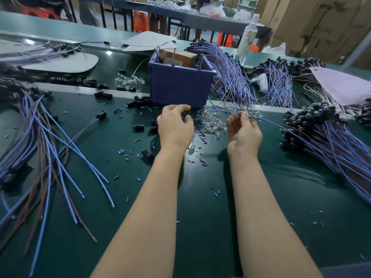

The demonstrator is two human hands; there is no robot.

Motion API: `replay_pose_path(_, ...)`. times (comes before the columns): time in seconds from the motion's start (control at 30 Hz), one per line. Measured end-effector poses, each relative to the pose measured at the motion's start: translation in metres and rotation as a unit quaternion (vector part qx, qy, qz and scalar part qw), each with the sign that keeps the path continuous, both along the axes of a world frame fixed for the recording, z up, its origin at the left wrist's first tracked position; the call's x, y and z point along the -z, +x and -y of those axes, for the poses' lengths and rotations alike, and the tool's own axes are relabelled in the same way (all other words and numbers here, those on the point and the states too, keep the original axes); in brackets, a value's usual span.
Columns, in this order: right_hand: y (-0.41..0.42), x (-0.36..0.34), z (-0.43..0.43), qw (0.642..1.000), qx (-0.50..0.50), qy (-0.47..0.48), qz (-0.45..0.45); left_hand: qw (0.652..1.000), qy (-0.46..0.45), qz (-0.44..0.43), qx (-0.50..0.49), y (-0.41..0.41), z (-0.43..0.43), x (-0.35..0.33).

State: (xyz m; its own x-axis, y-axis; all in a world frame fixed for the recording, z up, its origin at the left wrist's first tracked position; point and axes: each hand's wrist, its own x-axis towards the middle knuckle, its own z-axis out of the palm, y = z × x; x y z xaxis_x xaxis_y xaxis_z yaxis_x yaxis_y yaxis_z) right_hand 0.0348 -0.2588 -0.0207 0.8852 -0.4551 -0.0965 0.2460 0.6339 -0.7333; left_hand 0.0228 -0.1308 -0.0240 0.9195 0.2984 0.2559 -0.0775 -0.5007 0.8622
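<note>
**A:** What are the hands doing?

**B:** The right hand (244, 133) is pinching a blue wire (226, 111) between thumb and fingertips, holding it above the middle of the bench (200, 197). The wire is trailing off toward the right edge. The left hand (174, 127) is hovering with curled fingers, just beside the bulbs (212, 123). I cannot tell whether it is gripping anything.

**A:** Which step is being done?

**B:** Probably gathering a part to fit onto the wire.

**A:** What is the next move calling for?

**B:** Likely picking one bulb or socket (138, 127) out of the clutter in front of the bin (180, 87), then lining it up with the wire's end.
</note>
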Motion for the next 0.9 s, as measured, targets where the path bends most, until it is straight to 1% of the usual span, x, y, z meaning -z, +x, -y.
replay_pose_path(0.17, -0.002, 0.0, -0.004, 0.998, -0.025, -0.052, -0.012, 0.994, -0.085, 0.042, 0.062, -0.003, 0.006, -0.003)
replay_pose_path(0.27, -0.003, -0.001, -0.005, 0.997, -0.032, -0.066, -0.022, 0.989, -0.118, 0.057, 0.073, -0.003, 0.007, -0.004)
replay_pose_path(0.33, -0.004, -0.003, -0.005, 0.998, -0.037, -0.044, -0.019, 0.985, -0.149, 0.056, 0.064, -0.002, 0.007, -0.005)
replay_pose_path(0.4, -0.005, -0.005, -0.006, 0.998, -0.053, 0.015, -0.009, 0.978, -0.198, 0.031, 0.066, -0.001, 0.008, -0.005)
replay_pose_path(0.47, -0.005, -0.005, -0.01, 0.994, -0.086, 0.072, 0.001, 0.968, -0.223, -0.006, 0.116, -0.003, 0.01, -0.005)
replay_pose_path(0.53, -0.006, -0.004, -0.019, 0.988, -0.138, 0.07, 0.007, 0.965, -0.186, -0.009, 0.184, -0.006, 0.016, -0.005)
replay_pose_path(0.6, -0.008, -0.001, -0.028, 0.981, -0.191, 0.024, -0.008, 0.964, -0.171, 0.014, 0.203, -0.007, 0.021, -0.006)
replay_pose_path(0.67, -0.009, 0.0, -0.032, 0.974, -0.223, -0.025, -0.04, 0.961, -0.211, 0.029, 0.178, -0.007, 0.021, -0.008)
replay_pose_path(0.7, -0.01, 0.0, -0.032, 0.968, -0.234, -0.065, -0.054, 0.96, -0.233, 0.034, 0.154, -0.005, 0.019, -0.008)
replay_pose_path(0.77, -0.013, -0.002, -0.032, 0.945, -0.252, -0.198, -0.06, 0.958, -0.269, 0.047, 0.088, -0.002, 0.013, -0.007)
replay_pose_path(0.8, -0.015, -0.002, -0.032, 0.927, -0.244, -0.279, -0.046, 0.952, -0.295, 0.055, 0.053, 0.0, 0.009, -0.006)
replay_pose_path(0.83, -0.018, -0.002, -0.033, 0.908, -0.217, -0.358, -0.019, 0.944, -0.323, 0.063, 0.018, 0.001, 0.006, -0.005)
replay_pose_path(0.87, -0.02, -0.003, -0.035, 0.889, -0.164, -0.428, 0.016, 0.936, -0.346, 0.069, -0.02, 0.002, 0.003, -0.005)
replay_pose_path(0.9, -0.022, -0.004, -0.037, 0.869, -0.09, -0.483, 0.051, 0.927, -0.364, 0.074, -0.054, 0.004, 0.0, -0.004)
